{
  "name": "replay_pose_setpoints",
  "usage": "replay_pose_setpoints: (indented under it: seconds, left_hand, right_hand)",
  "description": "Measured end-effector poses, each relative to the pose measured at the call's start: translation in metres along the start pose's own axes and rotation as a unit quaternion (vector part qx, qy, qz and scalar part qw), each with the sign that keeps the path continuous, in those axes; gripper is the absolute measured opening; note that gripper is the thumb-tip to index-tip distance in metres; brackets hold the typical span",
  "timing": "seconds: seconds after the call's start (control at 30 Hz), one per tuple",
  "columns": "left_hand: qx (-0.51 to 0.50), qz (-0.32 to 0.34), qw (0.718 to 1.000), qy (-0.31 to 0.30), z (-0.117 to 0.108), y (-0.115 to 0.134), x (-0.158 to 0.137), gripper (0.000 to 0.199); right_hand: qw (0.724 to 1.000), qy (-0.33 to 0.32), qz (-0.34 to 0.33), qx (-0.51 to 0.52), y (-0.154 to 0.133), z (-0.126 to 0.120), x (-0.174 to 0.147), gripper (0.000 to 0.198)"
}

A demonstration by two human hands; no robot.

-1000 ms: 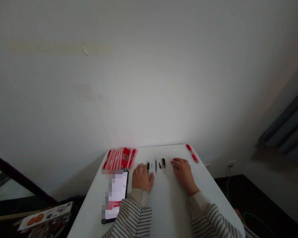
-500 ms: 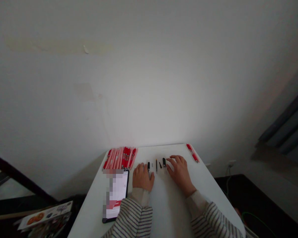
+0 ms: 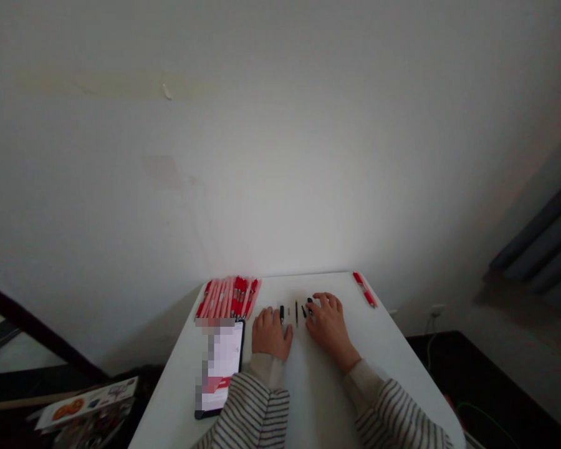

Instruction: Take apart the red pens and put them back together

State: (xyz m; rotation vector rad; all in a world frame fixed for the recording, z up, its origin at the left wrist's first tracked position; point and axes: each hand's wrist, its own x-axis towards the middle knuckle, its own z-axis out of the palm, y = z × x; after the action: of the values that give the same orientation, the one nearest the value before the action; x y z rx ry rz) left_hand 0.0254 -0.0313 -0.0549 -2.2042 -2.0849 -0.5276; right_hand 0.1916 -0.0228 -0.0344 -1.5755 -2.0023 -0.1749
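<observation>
I had the left hand (image 3: 269,333) resting palm-down, thumb apart from the fingers, beside a short black cylinder (image 3: 282,313) on the white table (image 3: 308,405). The right hand (image 3: 328,324) curled at a stubby black piece (image 3: 310,300) — gripped or merely touched, I couldn't tell. Laying-out looked done to me — a slim dark rod (image 3: 297,313) lay between, and nothing looked joined.

"On the counter (image 3: 320,399), what is lying far left?"
"A row of pens (image 3: 227,298) is lying there, a phone (image 3: 224,362) lying before it."
"Far right?"
"One pen (image 3: 364,290) is lying near the corner."
"Between?"
"A refill (image 3: 297,313) is lying between the left hand (image 3: 270,333) and the right hand (image 3: 330,324). The wall (image 3: 285,156) is standing behind."
</observation>
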Motion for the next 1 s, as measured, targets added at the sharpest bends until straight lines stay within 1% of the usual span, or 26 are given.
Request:
replay_pose_setpoints:
  seconds: [0.13,0.23,0.43,0.6,0.73,0.83,0.9,1.0]
  left_hand:
    - [-0.001,-0.002,1.000,-0.009,-0.002,0.001,0.000,0.051]
    - [-0.003,-0.003,1.000,-0.010,-0.003,0.001,0.000,0.051]
    - [0.001,0.001,1.000,0.002,0.000,0.000,0.000,0.049]
    - [-0.006,0.004,1.000,0.016,0.002,-0.001,0.000,0.048]
    - [-0.015,0.013,0.999,0.047,0.003,-0.004,-0.001,0.049]
    - [-0.024,0.018,0.995,0.090,0.003,-0.003,-0.001,0.045]
    - [-0.038,0.026,0.992,0.121,0.002,0.000,0.000,0.039]
    - [-0.065,0.045,0.986,0.148,-0.001,0.011,0.001,0.031]
  right_hand:
    - [1.000,-0.015,0.006,-0.003,0.001,0.003,0.001,0.025]
    - [1.000,-0.015,0.008,-0.007,0.001,0.003,0.001,0.023]
    - [1.000,0.003,0.006,0.018,0.003,0.007,0.000,0.021]
    - [0.997,0.039,0.012,0.064,0.013,0.013,0.000,0.023]
    - [0.993,0.073,0.032,0.086,0.029,0.013,0.002,0.020]
    - [0.990,0.098,0.058,0.089,0.046,0.012,0.003,0.018]
    - [0.989,0.100,0.072,0.080,0.057,0.012,0.002,0.019]
    - [0.990,0.083,0.099,0.056,0.070,0.013,-0.002,0.019]
